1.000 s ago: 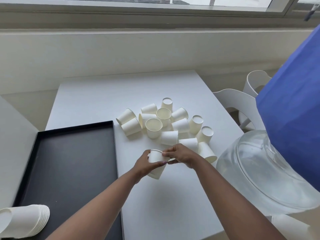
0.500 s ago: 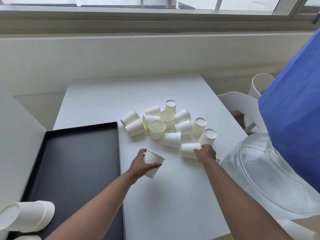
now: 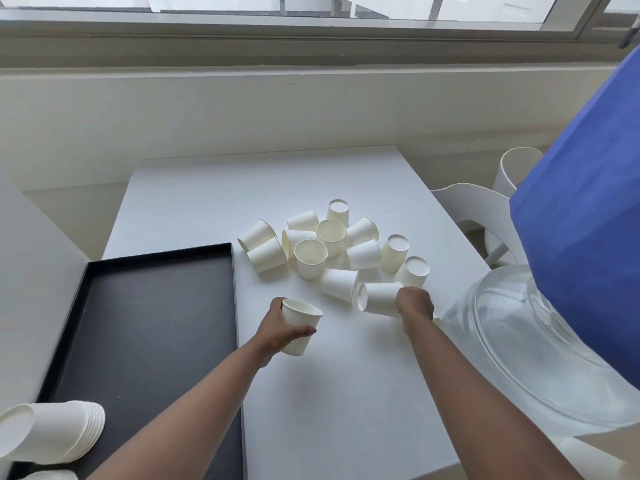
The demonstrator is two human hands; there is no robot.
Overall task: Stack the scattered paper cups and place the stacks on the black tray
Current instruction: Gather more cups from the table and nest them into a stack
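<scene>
Far left, near corner: a nested stack of paper cups [image 3: 52, 433] lies on its side in the black tray [image 3: 152, 323], rims layered, base toward the camera. Tray is rectangular, matte, low-walled, and sits on the left part of the white desk [image 3: 346, 393]; rest of tray floor bare.

Left hand [image 3: 277, 332]: grip closed round a short stack of cups [image 3: 299, 329], mouth up and tilted to the right. Unchanged from half a second ago; one second ago both hands met on this stack.

Centre: loose pile of cups [image 3: 332, 247], smooth off-white paper with rolled rims. Two stand upright and empty, some are inverted, most lie on their sides, touching one another.

Right hand [image 3: 414, 303]: since the earlier frame it has closed on a sideways cup [image 3: 379, 297] at the pile's near edge, mouth facing left; fingers wrap its base end. Whether the cup is off the desk, cannot tell.

Right: clear domed plastic container [image 3: 536, 341] at the desk edge, blue fabric [image 3: 588, 220] above it, white chairs [image 3: 478, 209] behind.
</scene>
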